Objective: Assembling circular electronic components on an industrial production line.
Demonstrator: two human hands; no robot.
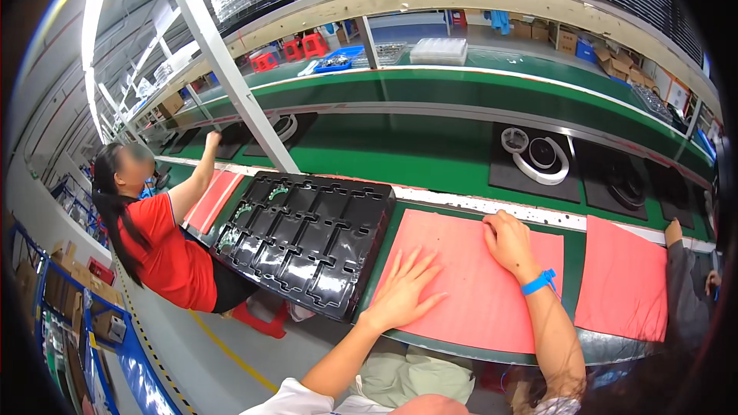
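My left hand (403,290) lies flat on a pink foam sheet (469,315), its fingers spread and nothing under them but the sheet. At the far edge of the same sheet rests my right hand (509,242), fingers curled inward; whether they hold anything is hidden. A blue band (540,282) circles my right wrist. To the left of the sheet stands a black plastic tray (307,242) with many moulded pockets, a few green circuit boards (278,194) lying in its left part.
Beyond the bench runs a green conveyor (430,150) carrying black mats with white ring-shaped parts (538,157). A metal post (231,61) rises behind the tray. A person in red (165,250) works at left; another person's sleeve (688,284) shows at right beside a second pink sheet (621,280).
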